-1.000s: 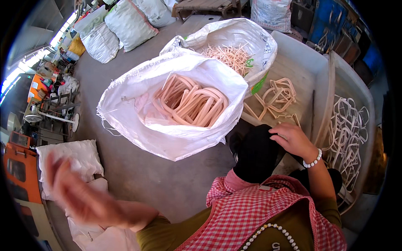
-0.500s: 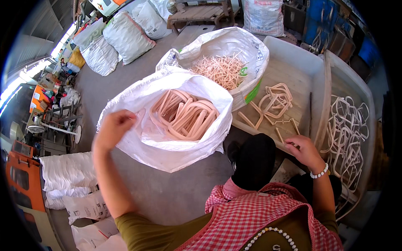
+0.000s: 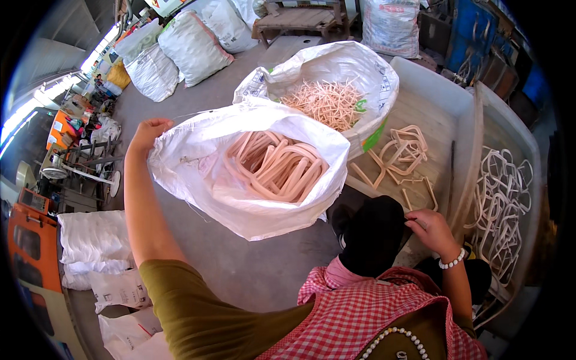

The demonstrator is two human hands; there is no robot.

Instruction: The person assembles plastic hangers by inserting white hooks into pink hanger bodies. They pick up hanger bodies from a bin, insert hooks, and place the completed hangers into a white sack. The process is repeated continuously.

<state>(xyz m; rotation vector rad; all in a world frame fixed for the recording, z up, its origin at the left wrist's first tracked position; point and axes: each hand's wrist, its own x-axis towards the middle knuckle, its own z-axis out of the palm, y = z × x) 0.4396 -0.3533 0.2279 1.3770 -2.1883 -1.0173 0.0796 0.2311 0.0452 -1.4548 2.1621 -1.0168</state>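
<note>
My left hand [image 3: 150, 133] is closed at the upper left rim of a white woven sack [image 3: 186, 157], pulling that rim outward. Inside the sack lies a heap of pale pink looped pieces, like bent plastic frames [image 3: 282, 168]. My right hand [image 3: 433, 233], with a beaded bracelet on the wrist, is closed beside my black-clad knee [image 3: 375, 225]. Whatever its fingers may hold is too small to make out. Just beyond it, in a pale plastic bin [image 3: 459, 129], lie a few more pink bent pieces [image 3: 408, 147].
A second white sack [image 3: 381, 75] full of short pink sticks [image 3: 327, 102] stands behind the first. At the right, another bin [image 3: 516, 120] holds tangled whitish loops [image 3: 501, 204]. Stuffed sacks [image 3: 195, 48] and a wooden bench [image 3: 303, 21] stand farther back.
My left hand has moved up and left from above the sack's opening to its rim, stretching it. My right hand's fingers have closed more, near my knee.
</note>
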